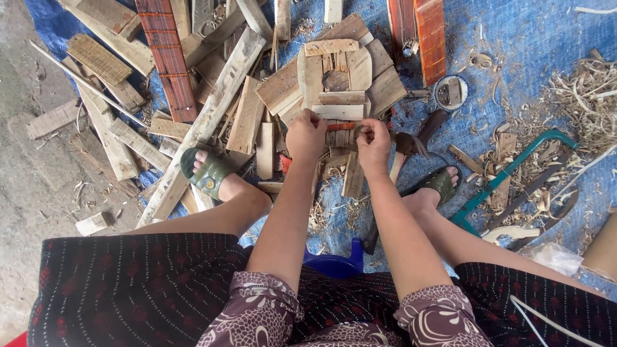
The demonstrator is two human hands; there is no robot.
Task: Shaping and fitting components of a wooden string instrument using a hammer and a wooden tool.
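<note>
Both arms are stretched straight out toward 12 o'clock from the lap, bare from the patterned short sleeves down. The forearms run nearly side by side, with the left one angling slightly in toward 1 o'clock and the right one toward 11, so the hands end up just beside each other. The left hand (306, 133) is curled with the knuckles up and the fingers tucked under, pinching at something. The right hand (374, 146) sits at its 3 o'clock, a touch lower, also knuckles-up with the fingers bent in tight.
</note>
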